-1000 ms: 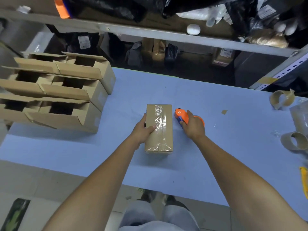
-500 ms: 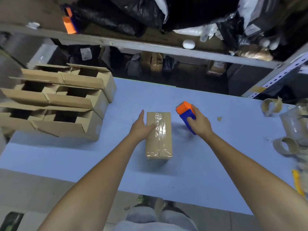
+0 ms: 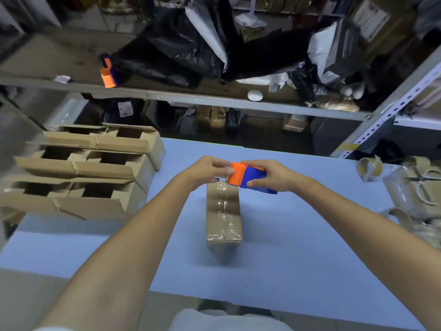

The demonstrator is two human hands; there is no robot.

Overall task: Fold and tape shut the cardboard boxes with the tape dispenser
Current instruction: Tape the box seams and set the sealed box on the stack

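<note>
Both hands have come together on the tape dispenser (image 3: 249, 179). A moment ago the left hand (image 3: 207, 172) lay on the cardboard box (image 3: 223, 216), and the right hand (image 3: 272, 179) held the tool off to the box's right. Now the left hand has let go of the box, and its fingers (image 3: 222, 167) pinch the orange end of the dispenser. The right hand's fingers curl over the blue body with the thumb tucked beneath. The tool is held up off the blue surface (image 3: 298, 247), just over the far end of the box — whether it touches the cardboard I can't tell. The box lies on its own in the middle of the surface with nobody steadying it. Its flaps are down, and clear tape runs along the centre seam and over the near edge. From where I stand this top looks sealed, and the left hand seems to be picking at the tape end or the cutter — readying the next strip, I'd guess. The open boxes (image 3: 95, 168) stacked at the left have their flaps up, so plenty of the job remains.
</note>
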